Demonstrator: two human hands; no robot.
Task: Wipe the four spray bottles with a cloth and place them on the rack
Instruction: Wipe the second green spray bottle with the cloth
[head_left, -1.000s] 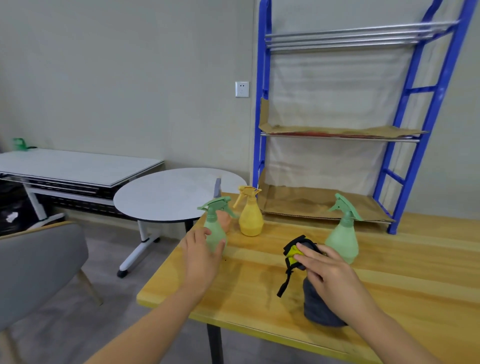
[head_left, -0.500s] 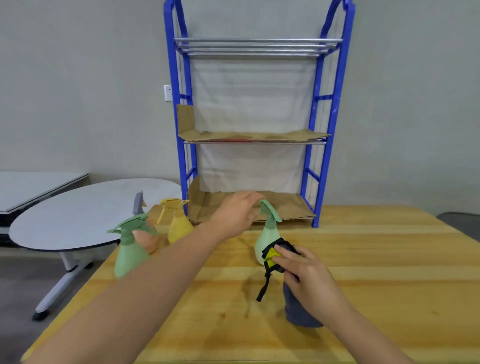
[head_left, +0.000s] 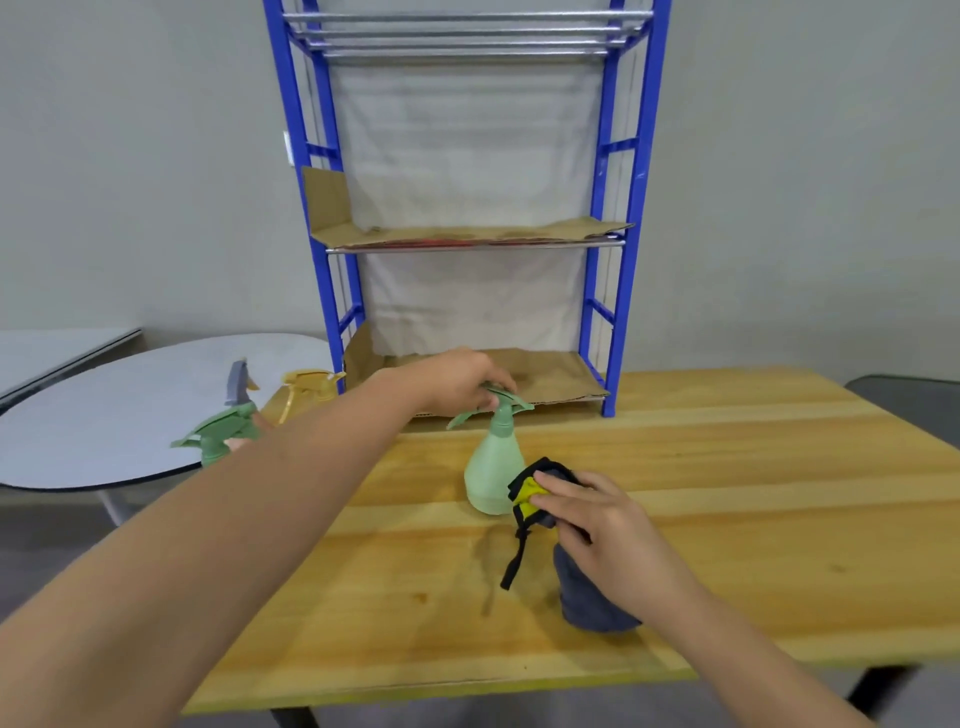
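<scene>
Rack (head_left: 608, 322): at the table's (head_left: 727, 467) back edge.
Bottle (head_left: 491, 473): on the table before the rack.
Cloth (head_left: 587, 603): just right of that bottle.
Other bottles (head_left: 218, 436): far left.

No writing, label, brand, number or sign can be read on any object or surface in view here

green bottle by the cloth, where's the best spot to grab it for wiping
Grip the green bottle at its narrow neck under the trigger head, from above, where the left hand already is. It stands upright and its belly is wide. That leaves the body clear for the cloth in the right hand.
</scene>
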